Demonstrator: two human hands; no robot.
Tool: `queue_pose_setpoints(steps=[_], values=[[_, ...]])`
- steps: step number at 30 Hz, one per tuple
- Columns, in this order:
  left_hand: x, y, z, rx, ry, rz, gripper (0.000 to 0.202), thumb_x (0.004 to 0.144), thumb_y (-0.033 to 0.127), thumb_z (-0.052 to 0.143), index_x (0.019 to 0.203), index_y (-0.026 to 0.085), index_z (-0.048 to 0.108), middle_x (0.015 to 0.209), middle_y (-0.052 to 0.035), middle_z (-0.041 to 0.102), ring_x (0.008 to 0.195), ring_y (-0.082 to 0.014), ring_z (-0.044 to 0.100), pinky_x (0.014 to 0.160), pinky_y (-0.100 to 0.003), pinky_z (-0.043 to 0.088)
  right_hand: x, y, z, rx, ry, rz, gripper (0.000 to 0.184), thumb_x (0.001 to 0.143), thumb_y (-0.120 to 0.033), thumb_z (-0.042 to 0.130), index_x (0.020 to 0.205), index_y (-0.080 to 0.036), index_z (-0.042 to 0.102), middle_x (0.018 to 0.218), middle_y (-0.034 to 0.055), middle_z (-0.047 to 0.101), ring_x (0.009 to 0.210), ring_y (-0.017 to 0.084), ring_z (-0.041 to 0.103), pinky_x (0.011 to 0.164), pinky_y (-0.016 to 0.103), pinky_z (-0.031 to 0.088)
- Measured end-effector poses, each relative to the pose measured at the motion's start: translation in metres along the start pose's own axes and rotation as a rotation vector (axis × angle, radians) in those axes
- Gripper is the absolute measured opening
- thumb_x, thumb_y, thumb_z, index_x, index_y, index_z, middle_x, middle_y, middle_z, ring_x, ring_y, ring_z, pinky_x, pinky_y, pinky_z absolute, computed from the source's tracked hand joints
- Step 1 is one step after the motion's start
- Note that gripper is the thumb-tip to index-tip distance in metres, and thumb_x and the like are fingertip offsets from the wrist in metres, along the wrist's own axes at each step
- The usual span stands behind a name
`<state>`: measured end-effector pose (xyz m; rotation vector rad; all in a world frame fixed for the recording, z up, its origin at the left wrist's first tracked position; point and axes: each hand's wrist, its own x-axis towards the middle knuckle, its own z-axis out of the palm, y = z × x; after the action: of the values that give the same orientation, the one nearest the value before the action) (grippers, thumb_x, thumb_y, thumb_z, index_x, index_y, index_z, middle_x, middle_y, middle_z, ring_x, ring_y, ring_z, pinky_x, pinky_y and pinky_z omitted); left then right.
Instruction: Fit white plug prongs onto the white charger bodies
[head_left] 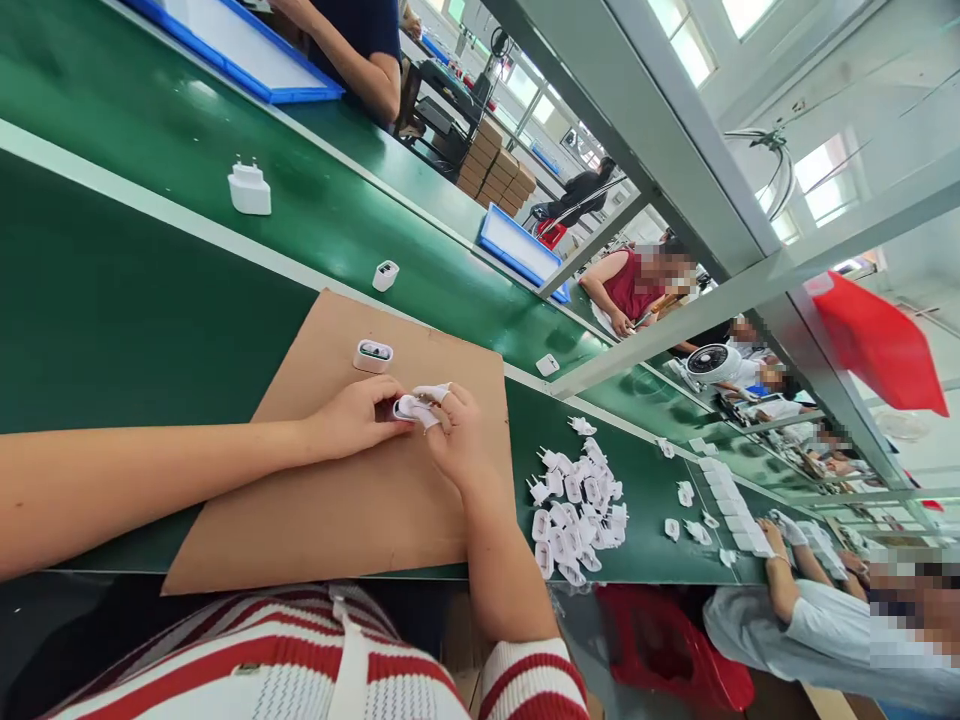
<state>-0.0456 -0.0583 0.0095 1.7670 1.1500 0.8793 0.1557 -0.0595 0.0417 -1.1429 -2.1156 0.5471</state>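
Over the cardboard sheet (352, 480), my left hand (360, 412) grips a small white plug charger housing (405, 407) between thumb and fingers. My right hand (456, 430), with white covers on its thumb and forefinger, pinches at the same housing from the right. Whether a tiny part sits between those right fingertips is too small to tell. Just beyond my left hand, another white charger housing (373, 355) stands on the cardboard, its open end up and dark parts showing inside.
To the right lies a heap of white plug chargers (577, 505). Along the green conveyor belt (315, 215) sit a two-pin charger (250, 188) and a smaller housing (385, 276). A metal frame post (600, 370) rises ahead. Co-workers sit opposite and at right, near blue-rimmed trays (521, 250).
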Motion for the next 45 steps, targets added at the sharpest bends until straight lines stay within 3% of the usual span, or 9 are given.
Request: queue_pose_setpoints(steps=[6,11,15,18,22,27,31,35,45], values=[[-0.005,0.001,-0.004,0.056,-0.053,0.049,0.085,0.074,0.040,0.074,0.153,0.028,0.046,0.127,-0.0093,0.061,0.116,-0.0295,0.058,0.097,-0.037,0.053,0.004,-0.012,-0.007,0.224,0.177,0.205,0.024,0.090,-0.034,0.067,0.110,-0.022,0.073,0.102,0.0053,0.070,0.089,0.018,0.064,0.079,0.031,0.054],[-0.002,0.000,-0.010,0.011,-0.181,-0.024,0.064,0.084,0.048,0.067,0.143,0.026,0.057,0.104,-0.0062,0.063,0.092,-0.0234,0.063,0.085,-0.033,0.055,0.008,-0.008,-0.007,0.573,0.192,0.418,0.037,0.076,-0.044,0.080,0.102,-0.019,0.074,0.092,0.0036,0.071,0.080,0.016,0.064,0.070,0.029,0.055],[0.000,-0.002,-0.009,0.047,-0.036,-0.126,0.099,0.060,0.059,0.089,0.143,0.020,0.050,0.107,-0.0070,0.064,0.091,-0.0251,0.063,0.076,-0.034,0.055,0.009,-0.003,-0.006,0.716,0.141,0.488,0.044,0.070,-0.044,0.084,0.103,-0.018,0.074,0.088,0.0037,0.072,0.080,0.016,0.066,0.071,0.031,0.057],[-0.001,-0.003,-0.011,0.000,-0.129,-0.066,0.099,0.067,0.057,0.084,0.150,0.021,0.044,0.109,-0.0070,0.064,0.095,-0.0250,0.064,0.081,-0.034,0.055,0.008,-0.003,-0.005,0.713,0.124,0.492,0.042,0.069,-0.043,0.084,0.102,-0.018,0.074,0.089,0.0036,0.073,0.081,0.016,0.067,0.074,0.031,0.058],[0.000,-0.001,-0.011,-0.038,-0.128,-0.105,0.060,0.075,0.053,0.078,0.123,0.021,0.062,0.091,-0.0025,0.067,0.081,-0.0212,0.064,0.072,-0.032,0.052,0.004,-0.005,0.000,0.565,0.133,0.389,0.031,0.078,-0.038,0.078,0.104,-0.020,0.075,0.095,0.0036,0.072,0.083,0.016,0.067,0.076,0.031,0.057],[-0.001,0.003,-0.005,-0.025,-0.032,-0.118,0.065,0.058,0.057,0.091,0.102,0.020,0.062,0.086,-0.0002,0.066,0.074,-0.0192,0.060,0.064,-0.030,0.047,-0.003,-0.003,0.006,0.174,0.099,0.082,0.030,0.088,-0.018,0.061,0.114,-0.022,0.075,0.100,0.0052,0.068,0.094,0.018,0.065,0.082,0.031,0.055],[-0.003,-0.001,-0.009,0.001,-0.095,0.014,0.047,0.073,0.056,0.079,0.096,0.017,0.066,0.083,-0.0014,0.061,0.074,-0.0174,0.056,0.064,-0.028,0.044,-0.007,-0.001,0.010,0.016,0.041,-0.058,0.040,0.088,-0.009,0.056,0.124,-0.022,0.069,0.103,0.0064,0.066,0.099,0.020,0.063,0.086,0.033,0.055],[-0.003,-0.005,-0.010,0.021,-0.104,0.019,0.039,0.080,0.052,0.073,0.075,0.016,0.059,0.076,-0.0002,0.055,0.069,-0.0145,0.052,0.062,-0.026,0.040,-0.009,-0.005,0.010,-0.123,-0.032,-0.114,0.034,0.090,-0.008,0.055,0.119,-0.021,0.068,0.101,0.0074,0.065,0.099,0.022,0.061,0.087,0.034,0.053],[0.000,-0.010,-0.007,0.003,-0.078,-0.011,0.038,0.075,0.050,0.076,0.072,0.016,0.058,0.075,0.0002,0.054,0.067,-0.0138,0.052,0.061,-0.026,0.039,-0.002,-0.017,0.002,-0.431,-0.150,-0.147,0.024,0.081,-0.001,0.055,0.087,-0.021,0.066,0.087,0.0042,0.059,0.085,0.020,0.054,0.074,0.030,0.043]])
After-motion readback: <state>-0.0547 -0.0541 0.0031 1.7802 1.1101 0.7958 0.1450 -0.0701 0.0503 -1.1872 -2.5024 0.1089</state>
